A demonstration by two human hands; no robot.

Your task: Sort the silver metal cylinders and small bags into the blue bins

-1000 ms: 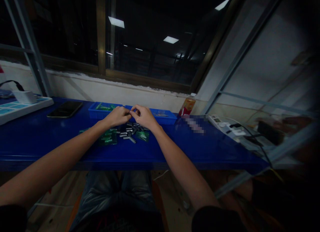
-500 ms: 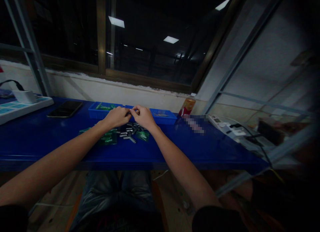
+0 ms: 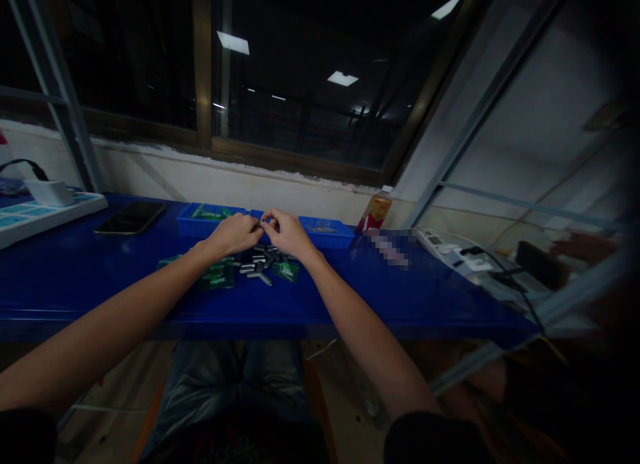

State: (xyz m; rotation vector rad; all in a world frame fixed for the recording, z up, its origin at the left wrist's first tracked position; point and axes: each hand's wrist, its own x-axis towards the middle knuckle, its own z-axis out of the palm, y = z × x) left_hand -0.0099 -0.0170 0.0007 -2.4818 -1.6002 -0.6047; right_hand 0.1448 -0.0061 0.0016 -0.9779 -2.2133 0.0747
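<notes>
My left hand [image 3: 237, 233] and my right hand [image 3: 284, 232] meet fingertip to fingertip above the blue table [image 3: 280, 301]. Both are closed in a pinch around something small and dark, mostly hidden by the fingers. Below them lies a loose pile of small silvery metal pieces [image 3: 259, 267]. Green-tinted clear packets [image 3: 217, 275] with pale parts lie under my left forearm, and a smaller green packet [image 3: 285, 271] is right of the pile. Behind my hands stand a blue tray [image 3: 187, 225] with green pieces on the left and a blue tray [image 3: 327, 239] on the right.
A black phone [image 3: 131, 219] and a white power strip [image 3: 55, 214] lie at the left. A bottle with a red label [image 3: 375, 214] stands at the back right, near another power strip [image 3: 453, 254] with plugs and cables. Metal posts and a window frame the far side.
My right fingers have shifted slightly at the pinch point. The hands stay at the same spot, and the things on the table have not moved.
</notes>
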